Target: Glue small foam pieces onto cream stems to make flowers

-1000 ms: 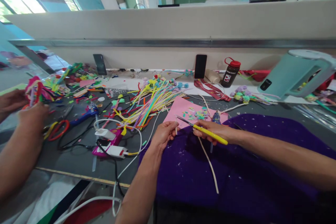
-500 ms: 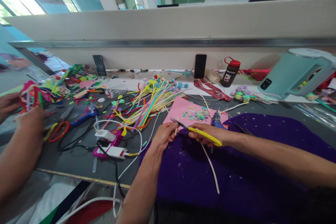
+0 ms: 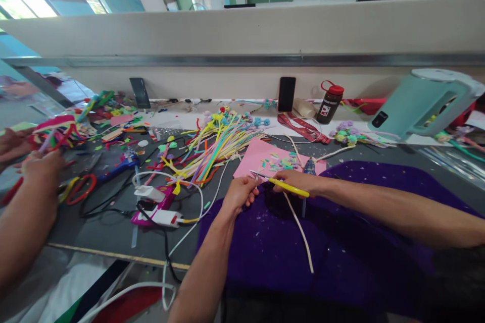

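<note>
My right hand [image 3: 293,180] is closed on yellow-handled scissors [image 3: 288,187], whose blades point left toward my left hand. My left hand [image 3: 241,194] pinches a small pale piece [image 3: 257,177] at the scissor tips; its exact shape is too small to tell. Just beyond both hands lies a pink sheet [image 3: 255,154] with small cut bits [image 3: 284,161] in green, purple and yellow. A long white stem [image 3: 303,237] hangs from below my right hand across the purple cloth [image 3: 265,262]. A blue glue gun [image 3: 309,166] rests beside the sheet.
A bundle of coloured stems [image 3: 215,151] lies behind a pink power strip [image 3: 159,207] with cables. Red-handled scissors [image 3: 83,189] are at left, near a co-worker's hands [image 3: 41,166]. Farther back stand phones, a brown bottle [image 3: 331,103] and a teal kettle [image 3: 413,103].
The scissors and my right hand have shifted slightly up and left, and the handles sit closer together. The co-worker's hands have moved with their pink item. The whole view shifted a little.
</note>
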Demonstrator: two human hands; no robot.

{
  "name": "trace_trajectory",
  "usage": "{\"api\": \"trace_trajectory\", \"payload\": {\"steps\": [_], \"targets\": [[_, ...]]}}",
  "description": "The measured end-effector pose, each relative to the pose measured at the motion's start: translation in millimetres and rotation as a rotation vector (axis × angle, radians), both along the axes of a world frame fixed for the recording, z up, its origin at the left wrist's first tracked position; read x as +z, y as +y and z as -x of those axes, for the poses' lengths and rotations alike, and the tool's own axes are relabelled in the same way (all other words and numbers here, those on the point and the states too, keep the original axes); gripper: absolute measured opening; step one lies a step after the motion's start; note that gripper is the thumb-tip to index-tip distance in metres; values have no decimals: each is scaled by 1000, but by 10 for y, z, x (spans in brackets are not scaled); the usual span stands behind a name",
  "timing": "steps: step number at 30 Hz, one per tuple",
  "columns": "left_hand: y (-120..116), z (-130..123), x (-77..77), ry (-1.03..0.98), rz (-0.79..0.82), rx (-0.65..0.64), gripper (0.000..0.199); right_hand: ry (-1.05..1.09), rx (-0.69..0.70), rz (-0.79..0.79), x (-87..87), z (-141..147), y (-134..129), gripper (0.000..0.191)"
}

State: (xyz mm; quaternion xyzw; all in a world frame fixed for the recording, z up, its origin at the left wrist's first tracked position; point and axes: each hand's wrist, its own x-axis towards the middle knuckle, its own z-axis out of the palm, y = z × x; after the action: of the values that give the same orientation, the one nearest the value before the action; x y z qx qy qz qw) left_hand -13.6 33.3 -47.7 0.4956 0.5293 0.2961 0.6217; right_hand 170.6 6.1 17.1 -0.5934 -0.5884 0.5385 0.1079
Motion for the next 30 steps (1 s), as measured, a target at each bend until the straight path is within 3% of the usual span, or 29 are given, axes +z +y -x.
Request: {"api": "trace_trajectory", "payload": {"steps": [6, 13, 22, 30], "targets": [[-9, 2, 16, -49, 2, 21, 25, 21, -4, 2, -92, -133, 25, 24], [39, 62, 114, -263, 67, 46, 26, 183, -79, 14, 19, -253, -166, 31], [3, 55, 140, -354, 127, 24, 21, 184, 49, -35, 51, -69, -324, 48], [-14, 42, 182, -366, 132, 24, 20, 257, 10, 68, 50, 73, -260, 23]]}}
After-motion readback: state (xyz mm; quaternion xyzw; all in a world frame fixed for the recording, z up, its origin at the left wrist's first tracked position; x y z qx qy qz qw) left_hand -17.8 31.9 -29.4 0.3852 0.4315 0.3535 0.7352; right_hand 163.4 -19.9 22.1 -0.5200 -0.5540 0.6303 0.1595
